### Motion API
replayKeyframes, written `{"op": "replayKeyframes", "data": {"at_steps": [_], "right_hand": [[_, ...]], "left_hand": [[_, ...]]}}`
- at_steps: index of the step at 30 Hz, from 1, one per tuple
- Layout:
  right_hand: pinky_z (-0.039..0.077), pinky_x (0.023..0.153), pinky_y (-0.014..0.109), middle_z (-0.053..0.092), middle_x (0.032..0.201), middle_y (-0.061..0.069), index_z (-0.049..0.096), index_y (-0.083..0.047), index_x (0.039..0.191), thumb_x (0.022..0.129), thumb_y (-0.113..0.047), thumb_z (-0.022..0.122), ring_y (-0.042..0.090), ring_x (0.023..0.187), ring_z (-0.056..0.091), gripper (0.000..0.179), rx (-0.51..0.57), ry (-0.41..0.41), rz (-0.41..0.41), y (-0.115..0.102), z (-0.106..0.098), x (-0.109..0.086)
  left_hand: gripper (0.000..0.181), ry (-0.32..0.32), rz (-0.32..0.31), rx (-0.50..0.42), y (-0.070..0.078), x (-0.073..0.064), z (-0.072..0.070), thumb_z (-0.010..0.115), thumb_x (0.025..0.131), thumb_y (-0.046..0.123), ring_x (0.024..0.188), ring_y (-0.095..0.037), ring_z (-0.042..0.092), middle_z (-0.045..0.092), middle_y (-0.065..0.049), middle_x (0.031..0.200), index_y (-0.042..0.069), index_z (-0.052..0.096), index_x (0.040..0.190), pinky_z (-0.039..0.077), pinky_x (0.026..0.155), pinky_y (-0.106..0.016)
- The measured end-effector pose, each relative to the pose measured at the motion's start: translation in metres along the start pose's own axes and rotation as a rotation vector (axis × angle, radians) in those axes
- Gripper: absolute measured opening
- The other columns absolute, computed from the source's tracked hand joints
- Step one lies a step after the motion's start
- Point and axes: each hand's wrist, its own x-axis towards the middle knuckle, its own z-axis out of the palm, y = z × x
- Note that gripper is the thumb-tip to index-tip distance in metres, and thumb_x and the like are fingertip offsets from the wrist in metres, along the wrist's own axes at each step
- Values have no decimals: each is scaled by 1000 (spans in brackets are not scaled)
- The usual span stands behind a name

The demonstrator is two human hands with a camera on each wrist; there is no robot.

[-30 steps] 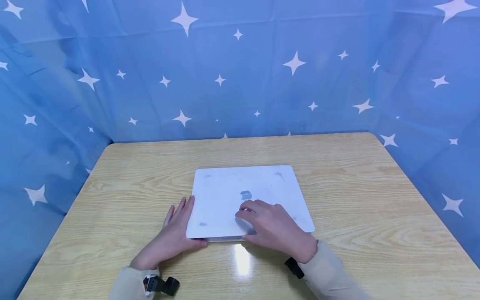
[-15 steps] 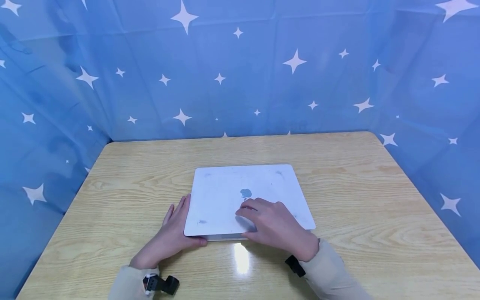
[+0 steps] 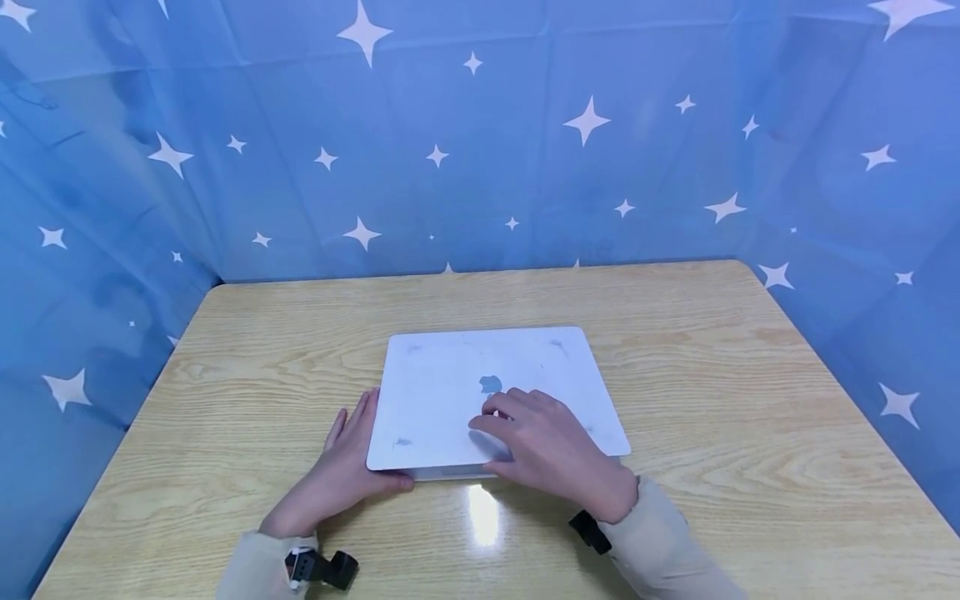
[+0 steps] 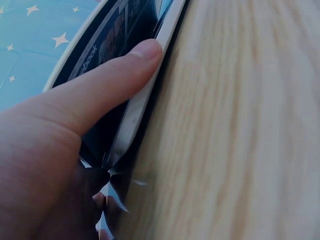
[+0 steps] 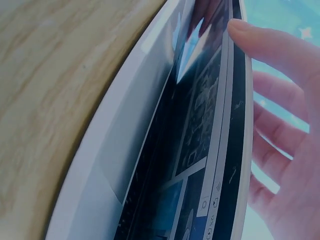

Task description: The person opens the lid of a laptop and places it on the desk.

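Note:
A silver laptop (image 3: 442, 392) with a dark apple logo lies on the table, its lid slightly raised from the base at the front. My right hand (image 3: 551, 442) pinches the lid's front edge, thumb under it and fingers bent over the top. In the right wrist view that thumb (image 5: 250, 37) touches the lit screen's rim (image 5: 232, 135), with the keyboard side opposite. My left hand (image 3: 345, 462) holds the base's front left corner, fingers along the left side. Its thumb (image 4: 120, 70) presses the base's front edge (image 4: 127, 125) in the left wrist view.
The wooden table (image 3: 735, 375) extends around the laptop on all sides. A blue curtain with white stars (image 3: 480, 192) hangs behind it and along both sides. Black wrist cameras (image 3: 326, 568) are strapped at the sleeves.
The lid's front edge has risen slightly, and more of the gap above the base shows. My right hand has gone up a little with it; the left hand stays nearly still.

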Motion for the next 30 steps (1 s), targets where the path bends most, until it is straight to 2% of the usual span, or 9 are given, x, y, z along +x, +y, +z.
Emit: {"op": "replayKeyframes", "data": {"at_steps": [5,10,21,30], "right_hand": [[45,67,25,54,92,-7,66,-22,98,62,-35,78,9,79,49,40,6,40,-17,-2,-2,1],[43,57,20,52,86,-9,66,-21,97,63,-33,79,5,71,45,38,31,42,-25,-3,-4,1],[39,47,15,49,84,-12,66,-24,97,67,-31,77,-1,67,45,33,53,6,-24,-4,-7,-1],[36,44,13,50,82,-13,65,-25,93,68,-26,77,-2,66,48,28,55,43,-31,-5,-8,-1]], "left_hand": [[125,3,16,-7,0,-1,-1,75,52,59,134,-31,2,12,-12,148,14,5,145,-5,103,-51],[120,2,25,1,0,-1,0,74,53,59,134,-32,2,15,-8,148,17,9,145,-5,103,-52],[117,-7,25,18,0,-2,0,73,54,60,134,-32,-1,8,-9,149,19,12,144,-6,102,-52],[114,-2,20,3,2,-2,-1,75,55,57,134,-31,0,13,-8,148,18,16,144,-5,103,-51]]}}
